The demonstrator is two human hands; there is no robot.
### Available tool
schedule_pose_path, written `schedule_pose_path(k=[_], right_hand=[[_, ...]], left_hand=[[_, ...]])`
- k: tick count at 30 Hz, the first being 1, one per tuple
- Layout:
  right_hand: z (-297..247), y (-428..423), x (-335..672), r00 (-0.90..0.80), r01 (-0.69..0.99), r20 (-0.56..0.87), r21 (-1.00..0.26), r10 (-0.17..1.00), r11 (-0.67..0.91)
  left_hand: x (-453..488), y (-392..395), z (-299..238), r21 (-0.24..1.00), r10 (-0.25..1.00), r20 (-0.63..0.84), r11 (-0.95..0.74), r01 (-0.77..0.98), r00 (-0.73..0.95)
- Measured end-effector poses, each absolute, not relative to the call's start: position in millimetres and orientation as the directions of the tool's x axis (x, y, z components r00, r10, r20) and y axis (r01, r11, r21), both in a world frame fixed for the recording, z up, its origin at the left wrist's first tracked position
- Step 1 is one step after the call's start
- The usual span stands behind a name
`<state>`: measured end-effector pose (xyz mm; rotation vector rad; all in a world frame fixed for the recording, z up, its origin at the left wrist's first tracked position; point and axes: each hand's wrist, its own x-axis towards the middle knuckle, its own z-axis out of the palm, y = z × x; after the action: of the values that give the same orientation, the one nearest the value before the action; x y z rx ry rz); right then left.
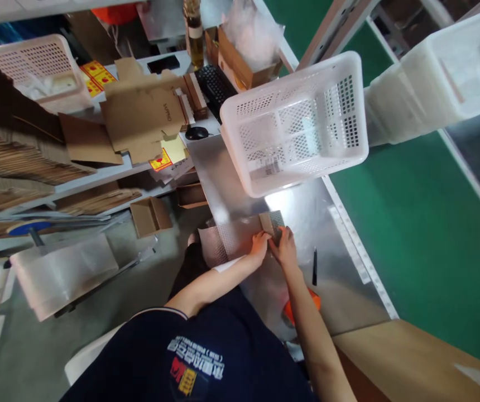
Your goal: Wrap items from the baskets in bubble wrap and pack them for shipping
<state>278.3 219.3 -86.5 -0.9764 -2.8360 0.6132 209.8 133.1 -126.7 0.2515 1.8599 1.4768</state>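
A sheet of clear bubble wrap (240, 234) lies on the metal table in front of me and hangs over its left edge. At its far end is a small brown cardboard box (266, 223), partly covered by the wrap. My left hand (260, 245) is closed on the wrap at the box's near edge. Beside it, my right hand (286, 248) grips the wrapped box's right end, thumb toward the left hand. The fingertips are partly hidden. A black pen-like tool (315, 267) lies right of my right hand. An orange roll (289, 312), partly hidden, sits by my right forearm.
A white plastic basket (240, 173) stands on the table (340, 279) beyond my hands. Left are a shelf with flat cardboard (139, 117), a keyboard (215, 86) and a bottle (196, 44). A large bubble wrap roll (64, 268) stands lower left; an open carton (411, 357) lower right.
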Motion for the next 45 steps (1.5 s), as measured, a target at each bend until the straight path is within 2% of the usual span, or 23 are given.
schedule_pose_path(k=[2, 5, 7, 8, 10, 13, 15, 17, 21, 25, 30, 34, 36, 41, 43, 45], right_hand=[[-90.2, 221.6, 277.5, -0.814, 0.543, -0.053, -0.427, 0.579, 0.724], [-92.8, 223.8, 277.4, -0.806, 0.555, -0.042, -0.404, 0.591, 0.727], [-93.7, 227.5, 278.5, -0.789, 0.578, -0.028, -0.373, 0.614, 0.726], [-94.0, 231.1, 279.3, -0.779, 0.592, -0.020, -0.354, 0.627, 0.724], [-94.5, 243.5, 281.6, -0.760, 0.616, 0.006, -0.313, 0.650, 0.723], [-93.7, 272.9, 285.1, -0.738, 0.642, 0.051, -0.256, 0.673, 0.723], [-91.4, 292.9, 286.9, -0.715, 0.670, 0.059, -0.222, 0.696, 0.708], [-88.4, 305.0, 287.9, -0.686, 0.707, 0.057, -0.184, 0.726, 0.683], [-85.5, 288.6, 286.8, -0.643, 0.750, 0.091, -0.121, 0.760, 0.650], [-90.9, 232.4, 283.0, -0.665, 0.728, 0.158, -0.085, 0.730, 0.681], [-97.3, 180.0, 276.5, -0.696, 0.696, 0.118, -0.130, 0.708, 0.706], [-89.5, 200.5, 275.5, -0.633, 0.733, 0.121, -0.225, 0.765, 0.642], [-82.4, 226.3, 275.6, -0.590, 0.765, 0.085, -0.258, 0.803, 0.590], [-68.5, 260.2, 271.0, -0.599, 0.794, -0.217, -0.292, 0.771, 0.534], [-65.8, 246.9, 270.1, -0.606, 0.788, -0.192, -0.274, 0.772, 0.551], [-64.2, 223.2, 270.9, -0.636, 0.762, -0.106, -0.241, 0.764, 0.601]], left_hand=[[210.0, 137.3, -121.4, 0.882, 0.531, -0.467, 0.328, -0.338, -0.707], [209.1, 138.0, -111.8, 0.851, 0.499, -0.524, 0.331, -0.407, -0.690], [204.8, 129.2, -104.9, 0.853, 0.524, -0.512, 0.404, -0.330, -0.681], [201.0, 121.4, -101.6, 0.858, 0.561, -0.477, 0.465, -0.219, -0.676], [190.5, 100.4, -96.5, 0.813, 0.681, -0.377, 0.568, 0.129, -0.627], [171.3, 63.2, -95.5, 0.612, 0.847, -0.261, 0.516, 0.599, -0.463], [159.8, 40.5, -99.7, 0.489, 0.899, -0.227, 0.439, 0.754, -0.375], [151.1, 21.7, -105.8, 0.406, 0.922, -0.209, 0.385, 0.829, -0.325], [142.9, -3.2, -117.2, 0.339, 0.933, -0.209, 0.351, 0.873, -0.293], [142.4, -13.0, -124.9, 0.318, 0.936, -0.195, 0.343, 0.884, -0.293], [142.4, -13.4, -130.0, 0.318, 0.940, -0.156, 0.339, 0.886, -0.304], [140.1, -13.4, -130.8, 0.343, 0.941, -0.170, 0.335, 0.877, -0.292], [139.2, -13.5, -131.2, 0.354, 0.942, -0.180, 0.331, 0.875, -0.283], [139.6, -13.2, -133.5, 0.368, 0.942, -0.170, 0.332, 0.868, -0.289], [139.9, -13.2, -134.0, 0.369, 0.943, -0.156, 0.331, 0.868, -0.293], [139.4, -13.4, -133.7, 0.373, 0.945, -0.151, 0.326, 0.869, -0.290]])
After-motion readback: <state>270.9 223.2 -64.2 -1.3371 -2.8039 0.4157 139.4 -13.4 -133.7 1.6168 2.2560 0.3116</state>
